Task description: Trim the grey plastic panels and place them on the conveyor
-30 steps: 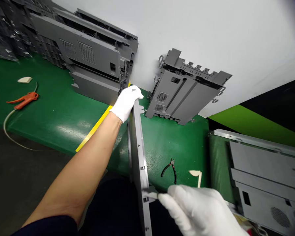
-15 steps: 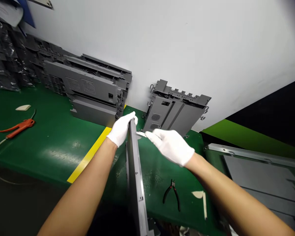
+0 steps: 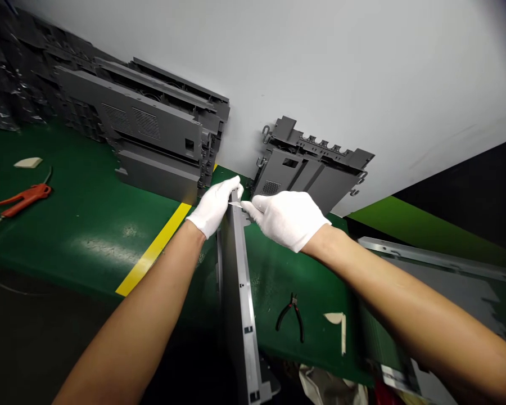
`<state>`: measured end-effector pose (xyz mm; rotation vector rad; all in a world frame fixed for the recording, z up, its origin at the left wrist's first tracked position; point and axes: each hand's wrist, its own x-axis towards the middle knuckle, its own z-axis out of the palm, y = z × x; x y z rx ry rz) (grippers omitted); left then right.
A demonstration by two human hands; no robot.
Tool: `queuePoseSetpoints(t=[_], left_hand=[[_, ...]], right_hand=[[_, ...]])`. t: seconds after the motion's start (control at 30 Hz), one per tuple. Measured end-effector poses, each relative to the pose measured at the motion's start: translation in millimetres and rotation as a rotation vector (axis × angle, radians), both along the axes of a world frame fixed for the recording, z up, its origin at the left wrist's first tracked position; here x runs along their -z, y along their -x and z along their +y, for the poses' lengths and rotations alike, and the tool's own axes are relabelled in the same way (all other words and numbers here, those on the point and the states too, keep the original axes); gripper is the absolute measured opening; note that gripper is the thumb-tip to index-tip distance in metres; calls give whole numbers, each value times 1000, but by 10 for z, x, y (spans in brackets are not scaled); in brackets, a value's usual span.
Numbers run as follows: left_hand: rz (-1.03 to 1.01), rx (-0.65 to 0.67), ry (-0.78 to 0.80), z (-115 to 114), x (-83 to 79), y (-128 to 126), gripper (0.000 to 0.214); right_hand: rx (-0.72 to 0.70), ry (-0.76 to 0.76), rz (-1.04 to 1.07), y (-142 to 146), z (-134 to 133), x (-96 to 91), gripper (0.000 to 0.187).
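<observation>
Two hands working top edge of grey plastic panel (image 3: 238,292): my left hand (image 3: 214,206) wrapping edge, my right hand (image 3: 287,220) pinching thin white strip (image 3: 235,204); panel needing steady hold.

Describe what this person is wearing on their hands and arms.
The left hand and right hand each wear a white fabric glove ending at the wrist. The left forearm and right forearm are bare, with no sleeve, watch or cable showing.
</observation>
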<state>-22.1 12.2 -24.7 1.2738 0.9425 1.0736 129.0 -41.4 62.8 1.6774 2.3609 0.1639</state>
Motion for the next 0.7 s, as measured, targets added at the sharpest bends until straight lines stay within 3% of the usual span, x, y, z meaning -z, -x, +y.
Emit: queuePoseSetpoints(t=[0.5, 0.7], left_hand=[[-82, 27, 55, 71, 119, -70, 40], [-133, 28, 90, 59, 120, -23, 41]], right_hand=[[-12, -38, -18, -75, -75, 28, 65], [-146, 28, 184, -113, -397, 56, 65]])
